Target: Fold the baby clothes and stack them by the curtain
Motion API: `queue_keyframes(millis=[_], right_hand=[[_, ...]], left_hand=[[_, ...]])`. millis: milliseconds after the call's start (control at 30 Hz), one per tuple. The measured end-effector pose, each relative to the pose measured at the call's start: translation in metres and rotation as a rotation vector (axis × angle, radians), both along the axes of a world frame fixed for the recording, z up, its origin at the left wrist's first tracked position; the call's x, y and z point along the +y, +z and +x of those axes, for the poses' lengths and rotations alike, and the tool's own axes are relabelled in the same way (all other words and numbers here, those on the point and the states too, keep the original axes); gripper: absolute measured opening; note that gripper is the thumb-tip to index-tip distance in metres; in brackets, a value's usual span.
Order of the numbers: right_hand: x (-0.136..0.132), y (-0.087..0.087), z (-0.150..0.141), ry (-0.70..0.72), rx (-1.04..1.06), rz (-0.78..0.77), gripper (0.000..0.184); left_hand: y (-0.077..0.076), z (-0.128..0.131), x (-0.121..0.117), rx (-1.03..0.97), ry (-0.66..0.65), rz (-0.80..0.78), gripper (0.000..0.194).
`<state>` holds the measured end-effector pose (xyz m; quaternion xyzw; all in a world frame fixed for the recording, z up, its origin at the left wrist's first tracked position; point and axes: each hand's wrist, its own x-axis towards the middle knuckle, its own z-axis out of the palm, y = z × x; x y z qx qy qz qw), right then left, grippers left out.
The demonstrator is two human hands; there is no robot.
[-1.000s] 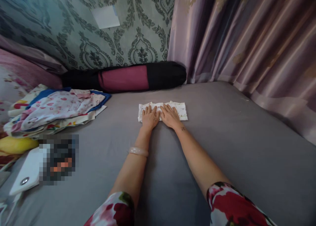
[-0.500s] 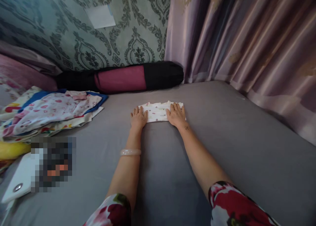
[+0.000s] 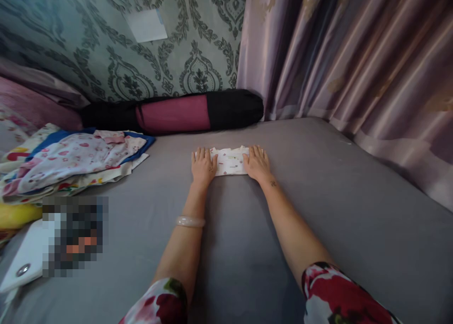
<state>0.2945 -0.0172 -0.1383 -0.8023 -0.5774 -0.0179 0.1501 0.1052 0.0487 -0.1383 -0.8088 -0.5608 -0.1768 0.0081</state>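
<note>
So the main thing here is a white folded piece of cloth with small coloured prints [image 3: 230, 162], lying flat a bit right of centre in the frame, its long side running left to right. The left hand [image 3: 204, 167] is palm down over its left end, and the right hand [image 3: 257, 164] does the same over the right end. Both hands are pretty much flat with fingers stretched out, not gripping anything, thumbs pointing inward. There's a pale, glossy round bangle [image 3: 190, 221] on the left forearm, and red-and-white floral sleeves [image 3: 339, 291] come in from the bottom edge. All of it's on a bed with a smooth grey sheet [image 3: 237, 248]. Over at the left of the frame sits a loose pile of printed clothes [image 3: 74, 158], with a white tablet-like object [image 3: 31, 253] below it, partly pixelated. A long black and maroon fabric bag [image 3: 173, 113] lies along the patterned grey-green wall [image 3: 201, 73], and shiny mauve curtains [image 3: 318, 55] fill the upper right.
</note>
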Motion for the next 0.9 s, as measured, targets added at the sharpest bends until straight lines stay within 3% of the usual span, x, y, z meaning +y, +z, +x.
queue_keyframes(millis=[167, 400, 600, 733, 900], right_hand=[[0.002, -0.013, 0.004, 0.014, 0.010, -0.089, 0.063], [0.002, -0.007, 0.003, -0.007, 0.032, -0.096, 0.060], [0.001, 0.008, -0.015, 0.079, 0.016, 0.026, 0.056], [0.002, 0.001, -0.024, 0.105, 0.038, -0.042, 0.054], [0.002, -0.008, -0.024, 0.098, 0.039, -0.074, 0.054]], left_hand=[[-0.011, 0.000, 0.003, 0.035, -0.005, -0.171, 0.061], [-0.011, -0.001, 0.004, 0.044, -0.007, -0.158, 0.061], [0.003, 0.008, -0.004, 0.003, -0.031, 0.005, 0.061], [0.000, 0.016, -0.010, 0.050, -0.115, -0.103, 0.059], [-0.010, 0.016, -0.009, 0.081, -0.103, -0.164, 0.059]])
